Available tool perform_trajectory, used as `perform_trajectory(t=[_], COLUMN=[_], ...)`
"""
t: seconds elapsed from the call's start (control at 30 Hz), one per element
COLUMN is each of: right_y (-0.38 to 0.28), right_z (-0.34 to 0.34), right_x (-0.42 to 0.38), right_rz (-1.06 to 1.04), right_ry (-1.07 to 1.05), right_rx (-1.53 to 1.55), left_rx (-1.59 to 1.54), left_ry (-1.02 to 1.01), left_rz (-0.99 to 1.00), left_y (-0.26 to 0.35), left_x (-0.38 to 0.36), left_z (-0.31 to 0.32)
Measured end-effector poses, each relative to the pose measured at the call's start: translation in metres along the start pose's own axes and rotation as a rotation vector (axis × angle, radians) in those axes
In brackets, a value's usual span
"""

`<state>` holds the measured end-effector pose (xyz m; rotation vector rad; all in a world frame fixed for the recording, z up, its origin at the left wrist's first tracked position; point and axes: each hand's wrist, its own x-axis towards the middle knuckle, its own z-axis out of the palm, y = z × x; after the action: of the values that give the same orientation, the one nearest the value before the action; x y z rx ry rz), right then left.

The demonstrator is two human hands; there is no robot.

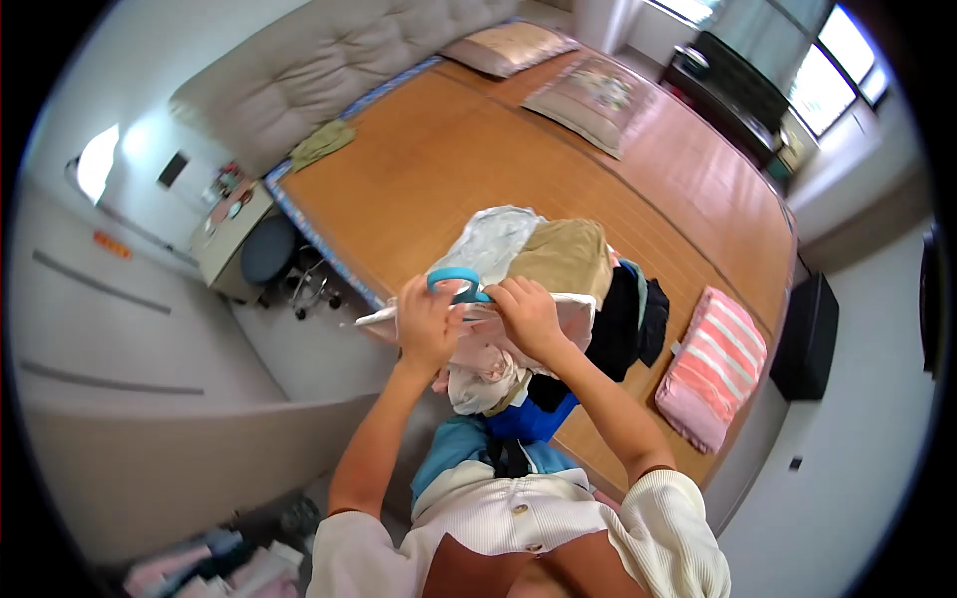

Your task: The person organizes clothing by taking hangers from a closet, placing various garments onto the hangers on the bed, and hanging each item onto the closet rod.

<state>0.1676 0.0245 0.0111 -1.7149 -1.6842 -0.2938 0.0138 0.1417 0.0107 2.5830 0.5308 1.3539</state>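
In front of my body, both hands are at a blue plastic hanger (pixel 455 274) with a thick curved hook. My left hand (pixel 429 321) has its fingers closed at the hook's left side. My right hand (pixel 526 315) pinches near the hook's right end. Just below spreads a pale pink and white garment (pixel 573 321), partly hidden by the hands and forearms; the rest of the hanger does not show. Beyond the hands lie a light grey garment (pixel 495 235) and a tan garment (pixel 560 257), with black clothes (pixel 620 334) to the right.
A large bed with a brown mat (pixel 419 169) carries the clothes. A folded pink striped blanket (pixel 714 369) lies at right, an olive cloth (pixel 321 146) near the headboard. Pillows (pixel 593 100) sit at the far end. A stool (pixel 267 251) stands left, a black box (pixel 805 337) right.
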Motion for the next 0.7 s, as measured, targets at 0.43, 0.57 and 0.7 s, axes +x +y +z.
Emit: perform_trajectory(t=[0.43,0.57,0.7], right_y=[-0.133,-0.197,-0.242], right_z=[0.001,-0.004,-0.006], right_x=[-0.023,-0.025,-0.032], right_rz=[-0.418,-0.529,-0.657], right_ry=[-0.09,-0.111,-0.243], right_rx=[0.405,0.711,0.778], left_rx=[0.365,0.483,0.566], left_ry=[0.251,0.446,0.569], left_rz=[-0.439,-0.538,-0.593], left_y=[0.111,0.13,0.148], left_x=[-0.095,-0.121,-0.15], left_z=[-0.123,-0.173,-0.218])
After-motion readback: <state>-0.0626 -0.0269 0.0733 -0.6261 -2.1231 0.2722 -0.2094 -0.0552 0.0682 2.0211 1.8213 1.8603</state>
